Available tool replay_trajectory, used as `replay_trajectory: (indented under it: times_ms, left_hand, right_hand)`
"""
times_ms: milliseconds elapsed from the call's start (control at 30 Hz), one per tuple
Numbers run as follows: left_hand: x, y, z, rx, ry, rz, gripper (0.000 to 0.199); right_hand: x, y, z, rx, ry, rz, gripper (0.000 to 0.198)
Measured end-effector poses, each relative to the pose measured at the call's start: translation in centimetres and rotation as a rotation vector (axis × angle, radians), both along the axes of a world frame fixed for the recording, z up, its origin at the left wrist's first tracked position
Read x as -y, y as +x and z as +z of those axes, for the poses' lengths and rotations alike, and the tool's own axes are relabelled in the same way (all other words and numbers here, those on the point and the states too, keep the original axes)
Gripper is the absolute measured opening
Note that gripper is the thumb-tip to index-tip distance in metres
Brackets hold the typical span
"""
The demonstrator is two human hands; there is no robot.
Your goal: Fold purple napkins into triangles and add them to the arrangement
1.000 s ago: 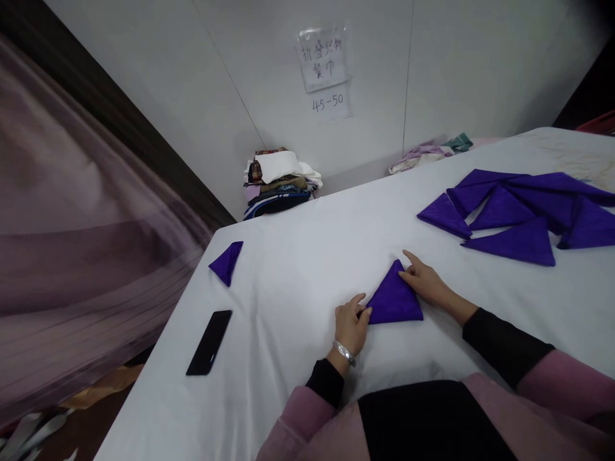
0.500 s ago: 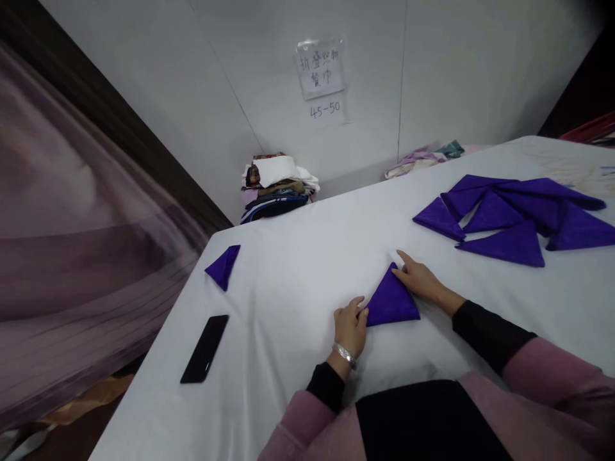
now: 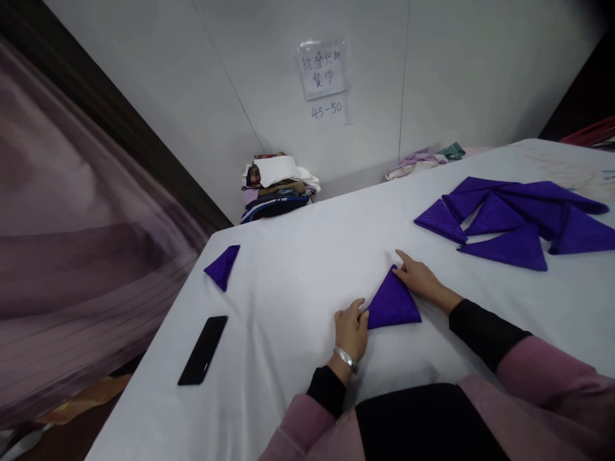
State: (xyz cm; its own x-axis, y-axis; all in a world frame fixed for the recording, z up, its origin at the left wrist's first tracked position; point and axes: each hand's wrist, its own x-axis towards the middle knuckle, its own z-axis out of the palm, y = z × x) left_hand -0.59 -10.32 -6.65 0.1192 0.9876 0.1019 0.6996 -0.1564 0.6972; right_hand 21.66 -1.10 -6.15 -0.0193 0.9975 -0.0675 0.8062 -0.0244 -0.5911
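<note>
Left hand (image 3: 350, 331), curled at left corner, grip not discernible; right hand (image 3: 417, 278), open, thumb at top corner: purple triangular folded cloth (image 3: 394, 302), flat on white fabric-covered table (image 3: 298, 269), well apart from left edge and black rectangular phone (image 3: 203, 350).

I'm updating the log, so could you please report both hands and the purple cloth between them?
Left hand at left corner of purple cloth; right hand at its top corner. Cloth triangular, on white table. Black phone apart, off left.
</note>
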Motion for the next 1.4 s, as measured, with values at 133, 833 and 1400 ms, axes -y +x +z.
replay_trajectory:
  times_ms: [133, 833, 1400]
  left_hand:
    - [0.2, 0.0, 0.1, 0.011, -0.003, 0.004, 0.029]
    - [2.7, -1.2, 0.1, -0.034, 0.106, 0.129, 0.006]
    - [2.1, -1.7, -0.4, -0.027, 0.057, 0.087, 0.01]
  right_hand:
    - [0.0, -0.3, 0.1, 0.071, -0.004, -0.001, 0.059]
    - [0.3, -0.3, 0.2, 0.14, -0.007, -0.014, 0.056]
    - [0.1, 0.0, -0.5, 0.136, 0.039, -0.002, 0.051]
